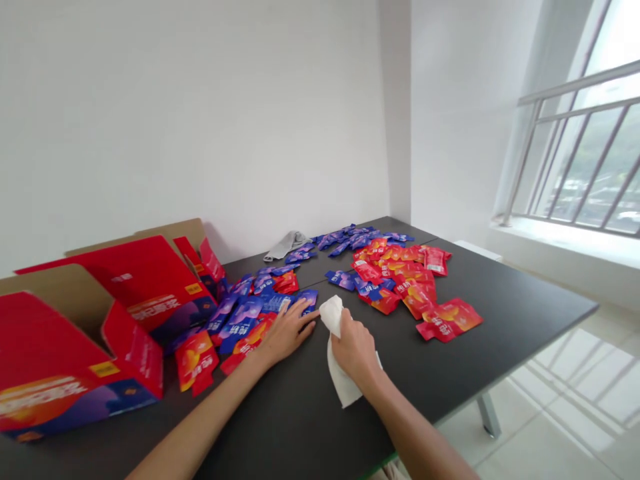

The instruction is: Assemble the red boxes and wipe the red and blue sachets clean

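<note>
While the right hand (354, 347) closes its grip around a crumpled white paper tissue (341, 377) (it could equally be a wipe), the tissue's long axis runs roughly front to back, its upper corner pointing away from the person. The left hand (287, 331) lies flat, its grip wide open, on glossy blue foil sachets (240, 321) scattered across a dark matte surface (300, 427). Just left of these stand open red cardboard boxes (50, 353). Red foil sachets (400, 280) lie in a loose spread to the right and farther on, with more blue sachets (350, 239) beyond them. A crumpled grey cloth (286, 245) rests near the white wall (200, 113), and a barred window (575, 153) lights the far right.
</note>
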Available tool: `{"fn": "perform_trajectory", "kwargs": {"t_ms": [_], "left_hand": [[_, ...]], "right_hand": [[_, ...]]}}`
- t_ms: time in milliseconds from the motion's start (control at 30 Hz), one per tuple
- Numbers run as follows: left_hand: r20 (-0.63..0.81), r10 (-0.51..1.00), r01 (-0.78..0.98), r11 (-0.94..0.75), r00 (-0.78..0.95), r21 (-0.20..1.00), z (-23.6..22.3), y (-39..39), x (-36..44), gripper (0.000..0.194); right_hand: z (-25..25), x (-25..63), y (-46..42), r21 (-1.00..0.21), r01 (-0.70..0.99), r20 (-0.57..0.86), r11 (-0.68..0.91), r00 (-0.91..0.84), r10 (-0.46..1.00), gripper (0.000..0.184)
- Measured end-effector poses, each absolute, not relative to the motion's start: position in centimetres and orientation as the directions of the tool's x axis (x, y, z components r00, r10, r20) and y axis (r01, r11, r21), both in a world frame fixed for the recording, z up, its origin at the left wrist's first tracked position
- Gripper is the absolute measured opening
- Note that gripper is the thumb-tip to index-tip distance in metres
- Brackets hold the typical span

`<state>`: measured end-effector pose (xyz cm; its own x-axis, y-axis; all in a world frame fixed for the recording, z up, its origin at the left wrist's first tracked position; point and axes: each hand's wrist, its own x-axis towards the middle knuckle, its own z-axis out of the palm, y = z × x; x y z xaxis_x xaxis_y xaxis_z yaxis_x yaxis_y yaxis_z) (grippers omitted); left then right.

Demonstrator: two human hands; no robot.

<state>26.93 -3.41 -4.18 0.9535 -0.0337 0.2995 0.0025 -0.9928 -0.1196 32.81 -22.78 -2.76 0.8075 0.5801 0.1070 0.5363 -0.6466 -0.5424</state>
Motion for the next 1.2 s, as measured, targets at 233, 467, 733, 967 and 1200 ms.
{"fn": "perform_trajectory", "kwargs": {"t_ms": [233, 467, 733, 967, 1200], "left_hand": [[0.358, 0.13, 0.181, -0.977, 0.925, -0.114, -5.1, 0.6, 26.4, 0.036], [0.351, 0.166, 0.187, -0.982, 0.922, -0.028, -3.4, -0.5, 32.2, 0.053], [0.003, 0.182, 0.181, -0.982, 0.983, 0.053, -3.4, 0.9, 43.1, 0.093], [0.132, 0.121, 0.12, -0.993, 0.984, 0.016, -4.2, 1.1, 43.1, 0.05], [0.208, 0.13, 0.144, -0.988, 0.969, -0.052, -4.2, -0.9, 41.7, 0.032]], "right_hand": [[-2.6, 32.4, -22.6, -0.558, 0.551, 0.123, -0.621, 0.795, 0.594, 0.029], [-2.1, 32.1, -22.9, -0.614, 0.536, 0.135, -0.579, 0.795, 0.592, 0.034], [-2.2, 32.2, -23.1, -0.66, 0.5, 0.092, -0.561, 0.795, 0.6, 0.041], [-2.0, 31.9, -22.9, -0.659, 0.513, 0.073, -0.55, 0.771, 0.633, 0.047], [-3.2, 32.4, -22.7, -0.632, 0.554, 0.032, -0.542, 0.717, 0.696, 0.044]]}}
